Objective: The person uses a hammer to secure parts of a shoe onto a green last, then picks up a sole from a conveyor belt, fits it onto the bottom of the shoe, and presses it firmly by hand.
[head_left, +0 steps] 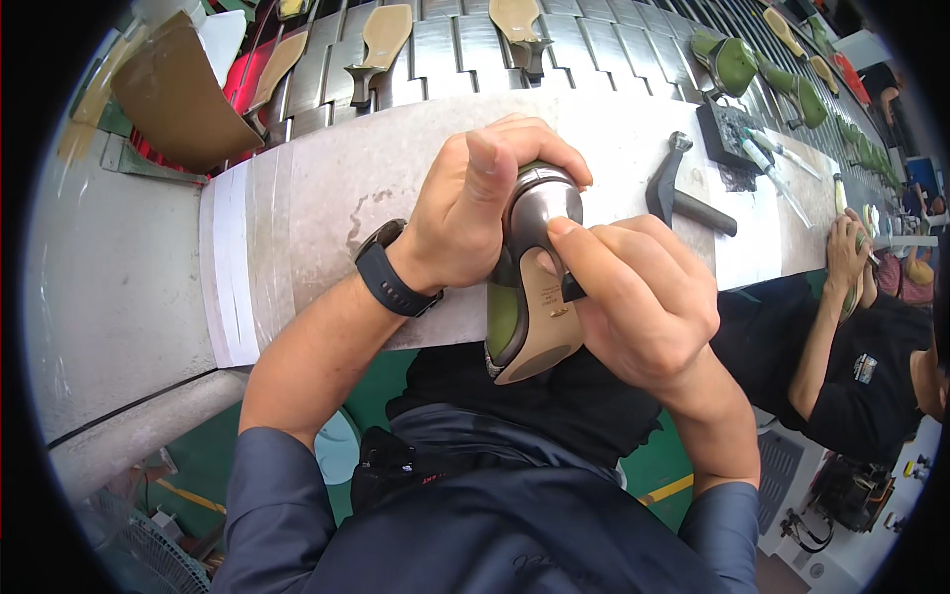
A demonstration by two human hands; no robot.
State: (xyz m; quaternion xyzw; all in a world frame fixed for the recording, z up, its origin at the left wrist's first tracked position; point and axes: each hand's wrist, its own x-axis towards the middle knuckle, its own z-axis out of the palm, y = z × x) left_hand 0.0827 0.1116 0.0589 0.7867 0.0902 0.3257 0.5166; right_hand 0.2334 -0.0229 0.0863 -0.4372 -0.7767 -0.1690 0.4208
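Fingers [606, 265] on shoe [542, 342], pale worktop [317, 238], green floor [675, 457]

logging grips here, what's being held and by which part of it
A green shoe: the left hand grips its heel end; the right hand touches the heel.

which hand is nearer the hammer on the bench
Right. The right hand is just below the hammer in the picture; the left hand is farther off to its left, gripping the shoe.

a hammer [703, 211] lay right beside a black block [720, 137], a slatted conveyor [433, 61] crossed the far side, a fan [148, 554] stood near left
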